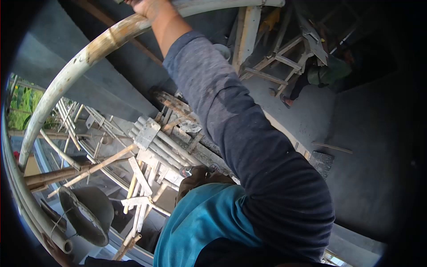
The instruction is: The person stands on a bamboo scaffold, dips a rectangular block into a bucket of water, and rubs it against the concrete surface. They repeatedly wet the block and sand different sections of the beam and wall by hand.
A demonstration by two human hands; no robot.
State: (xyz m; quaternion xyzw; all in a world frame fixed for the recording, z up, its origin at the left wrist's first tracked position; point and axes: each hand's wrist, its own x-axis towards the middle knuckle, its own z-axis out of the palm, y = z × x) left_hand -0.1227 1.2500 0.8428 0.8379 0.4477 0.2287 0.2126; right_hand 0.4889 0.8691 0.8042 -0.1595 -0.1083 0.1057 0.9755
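My right hand [147, 8] reaches up to the top edge, next to a thick curved bamboo pole [73, 66]. Its fingers look closed, with a sliver of something grey at their tips, mostly cut off by the frame. At the lower left, my left hand [57, 252] is wrapped around the end of another bamboo pole [38, 213]. Beside that hand is a grey, mortar-stained bucket [100, 213] tilted on its side, with a thin wire handle. The palm of my left hand is hidden.
I stand high on bamboo scaffolding [167, 149] and loose planks [140, 175]. Grey plastered walls [102, 84] flank it. A person [327, 73] is by a wooden trestle [287, 62] at upper right. A wooden strip [332, 147] lies on the floor below.
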